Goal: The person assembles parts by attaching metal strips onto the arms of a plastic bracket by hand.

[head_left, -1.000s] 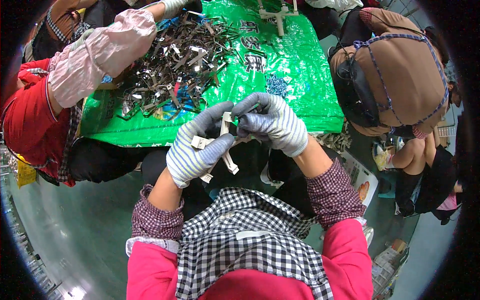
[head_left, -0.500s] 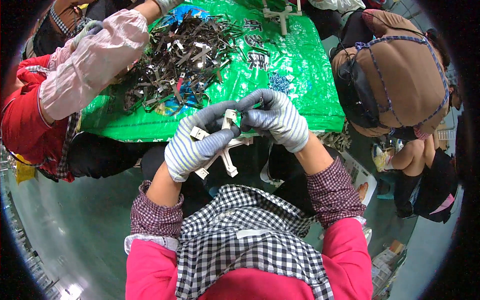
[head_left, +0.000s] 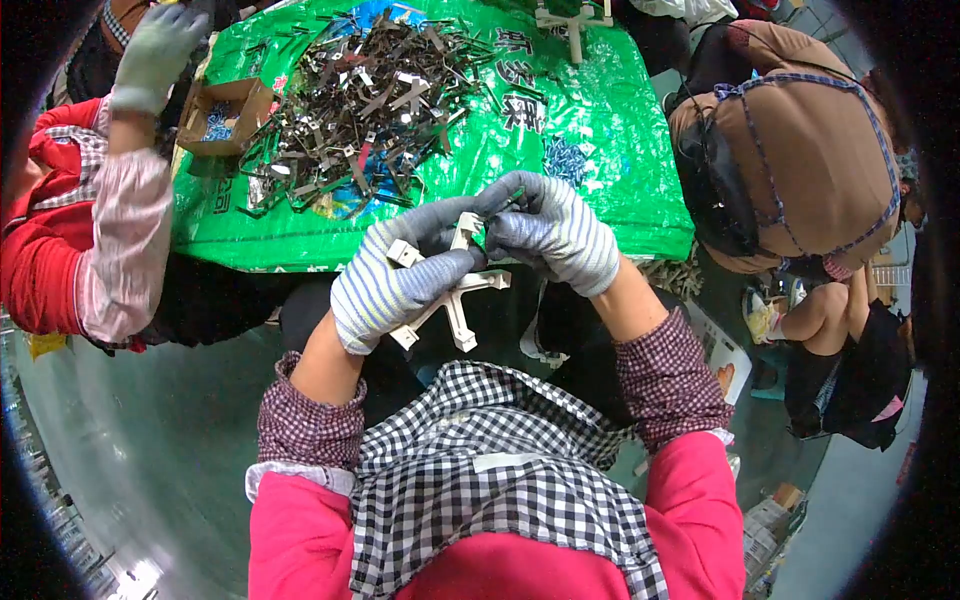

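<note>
A white plastic frame with several arms [head_left: 458,318] is gripped in my left hand [head_left: 390,278], which wears a striped grey-and-white glove. One of its ends stands up between my two hands. My right hand [head_left: 565,238], gloved alike, has thumb and forefinger pinched beside that upright end. A small dark piece seems to be between those fingertips, but they hide most of it. Both hands are at the near edge of the green-covered table [head_left: 630,170]. Beyond them is a heap of thin dark metal strips [head_left: 375,115].
Small blue screw-like pieces [head_left: 566,162] lie beyond my right hand. Left of the heap stands a cardboard box [head_left: 238,97] with similar pieces. Another white frame [head_left: 575,35] is at the far edge. A co-worker's gloved hand [head_left: 155,62] is raised at left; a person in brown [head_left: 815,160] sits at right.
The co-worker's arm at left has swung away from the heap, uncovering the cardboard box. My hands keep nearly the same place and hold on the white frame.
</note>
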The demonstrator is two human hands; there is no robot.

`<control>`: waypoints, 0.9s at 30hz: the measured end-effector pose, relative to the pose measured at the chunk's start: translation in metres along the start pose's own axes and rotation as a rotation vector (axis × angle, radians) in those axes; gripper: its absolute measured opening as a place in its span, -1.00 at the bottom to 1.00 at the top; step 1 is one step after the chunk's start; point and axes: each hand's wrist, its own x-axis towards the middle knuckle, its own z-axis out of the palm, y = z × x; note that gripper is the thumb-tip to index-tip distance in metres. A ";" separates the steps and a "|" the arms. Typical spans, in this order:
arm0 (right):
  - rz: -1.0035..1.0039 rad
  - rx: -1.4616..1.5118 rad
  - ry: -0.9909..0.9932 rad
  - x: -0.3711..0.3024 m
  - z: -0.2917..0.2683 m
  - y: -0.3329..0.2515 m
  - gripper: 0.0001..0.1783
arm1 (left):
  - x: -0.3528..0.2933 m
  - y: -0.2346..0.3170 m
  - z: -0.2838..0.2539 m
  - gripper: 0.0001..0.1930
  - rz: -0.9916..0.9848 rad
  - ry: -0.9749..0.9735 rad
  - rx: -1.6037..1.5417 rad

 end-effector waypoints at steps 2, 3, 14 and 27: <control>-0.041 -0.007 -0.009 0.005 0.000 0.003 -0.71 | -0.001 0.002 -0.002 -0.52 -0.001 0.013 0.045; -0.039 -0.004 -0.014 0.007 0.001 0.003 -0.71 | -0.002 0.004 -0.004 -0.52 -0.004 0.018 0.046; -0.212 -0.542 0.119 -0.010 -0.010 -0.012 -0.77 | 0.014 0.001 0.000 -0.50 0.118 -0.024 0.668; -0.305 -0.243 -0.055 0.001 -0.002 0.014 -0.84 | -0.023 0.032 0.025 -0.63 0.003 0.036 0.482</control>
